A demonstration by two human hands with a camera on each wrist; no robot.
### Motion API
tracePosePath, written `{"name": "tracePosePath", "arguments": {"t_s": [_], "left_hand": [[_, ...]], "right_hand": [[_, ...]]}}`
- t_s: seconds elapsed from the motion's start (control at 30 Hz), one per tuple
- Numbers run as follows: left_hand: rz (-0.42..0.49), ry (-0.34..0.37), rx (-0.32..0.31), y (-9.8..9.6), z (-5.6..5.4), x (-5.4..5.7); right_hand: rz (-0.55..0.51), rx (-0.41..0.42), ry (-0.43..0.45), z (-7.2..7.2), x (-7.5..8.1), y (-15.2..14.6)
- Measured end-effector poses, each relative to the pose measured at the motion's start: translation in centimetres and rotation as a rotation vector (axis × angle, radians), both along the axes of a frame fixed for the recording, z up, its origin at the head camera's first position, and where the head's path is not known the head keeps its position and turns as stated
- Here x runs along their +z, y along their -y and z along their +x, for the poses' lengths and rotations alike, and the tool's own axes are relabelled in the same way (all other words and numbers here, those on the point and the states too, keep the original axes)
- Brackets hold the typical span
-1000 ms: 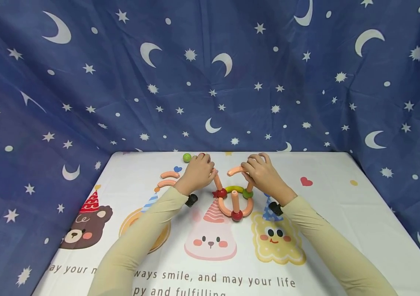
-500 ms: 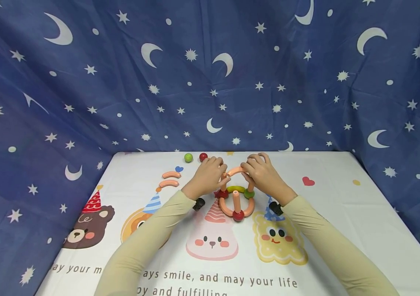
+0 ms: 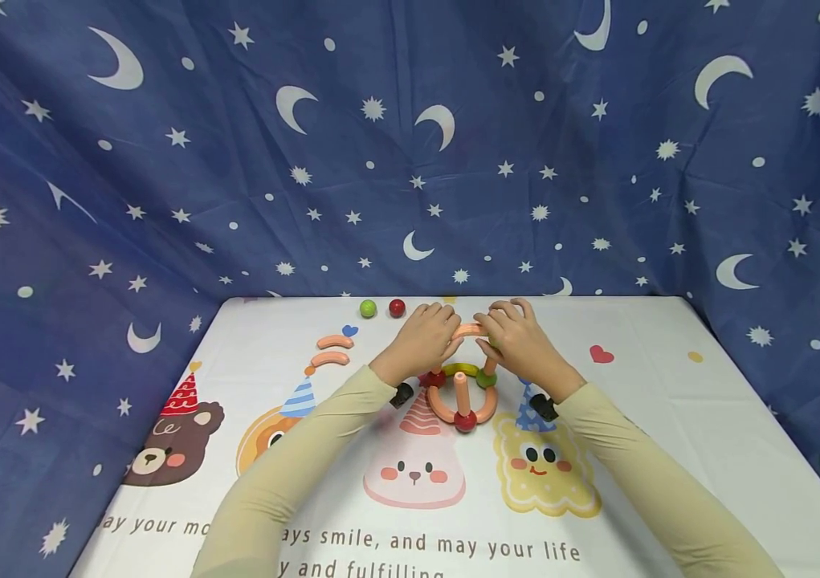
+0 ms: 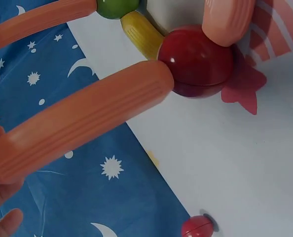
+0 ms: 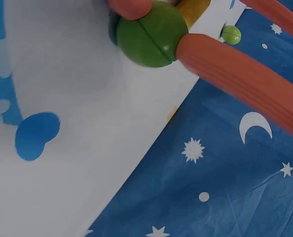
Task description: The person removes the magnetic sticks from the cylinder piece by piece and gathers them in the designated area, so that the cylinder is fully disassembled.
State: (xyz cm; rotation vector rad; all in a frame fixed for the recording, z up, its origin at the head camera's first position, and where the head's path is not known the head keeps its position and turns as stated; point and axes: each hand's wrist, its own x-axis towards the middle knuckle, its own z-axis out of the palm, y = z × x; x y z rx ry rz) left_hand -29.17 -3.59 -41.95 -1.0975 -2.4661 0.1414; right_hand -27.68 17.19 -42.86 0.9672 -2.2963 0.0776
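A toy frame of salmon-coloured sticks and balls stands on the table, its base ring joined by red [image 3: 465, 421] and green balls [image 3: 485, 377]. My left hand [image 3: 420, 341] grips the top of the left upright stick [image 4: 82, 123], which leans from a red ball [image 4: 196, 59]; fingertips [image 4: 6, 224] show at its upper end. My right hand [image 3: 518, 345] holds the right end of a curved stick [image 3: 469, 330] bridging the two hands, above the right upright stick [image 5: 245, 74]. A bit of green shows under the right fingers. The left hand covers the curved stick's left end.
Two loose curved sticks [image 3: 333, 350] lie left of the frame. Behind them, near the table's back edge, sit a green ball [image 3: 368, 308] and a red ball [image 3: 397, 308]. A front upright stick [image 3: 461, 393] stands free-topped. A starry blue curtain [image 3: 410, 160] hangs behind.
My left hand has moved right, bringing the left upright stick from an outward lean inward to the curved stick's left end. My right hand has stayed nearly in place.
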Motion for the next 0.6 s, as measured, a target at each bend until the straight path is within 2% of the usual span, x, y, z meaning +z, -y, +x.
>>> {"name": "tracePosePath", "arguments": {"t_s": [0.07,0.2,0.6], "left_hand": [[-0.002,-0.024,-0.004,0.0,0.0,-0.1],[0.003,-0.025,0.009,0.0,0.0,-0.3],[0.067,-0.035,0.020,0.0,-0.1,-0.8]], "right_hand": [[-0.011,-0.014,0.008,0.1,0.0,-0.3],[-0.019,-0.034,0.009,0.2,-0.1,-0.7],[-0.016,-0.012,-0.024,0.3,-0.5,-1.2]]}}
